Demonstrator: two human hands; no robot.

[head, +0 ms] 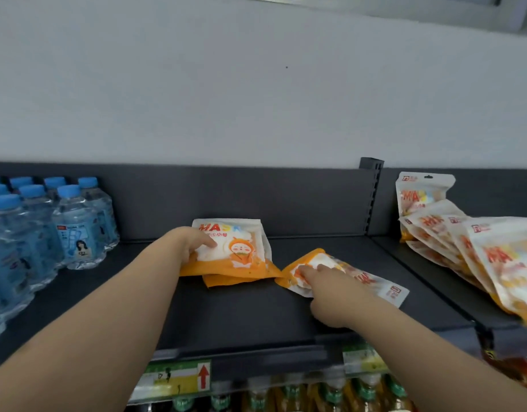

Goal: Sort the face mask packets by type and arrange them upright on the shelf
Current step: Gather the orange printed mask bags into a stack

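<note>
On the dark shelf [256,310] a small stack of white-and-orange mask packets [241,251] leans tilted against the back panel. My left hand [194,245] grips its left edge, thumb on the front. A single mask packet [354,278] lies flat to the right of the stack, its orange end pointing left. My right hand [330,292] rests on top of it, fingers pressed on the orange end; whether it grips the packet is unclear. On the adjoining right shelf, a pile of the same mask packets [464,242] slumps forward, with one standing upright at the back.
Blue-capped water bottles [48,227] crowd the shelf's left end. A slotted upright post [370,197] divides the two shelf sections. Price tags [179,379] line the front edge. Drink bottles [301,396] stand on the shelf below, with red packaging [512,370] at lower right.
</note>
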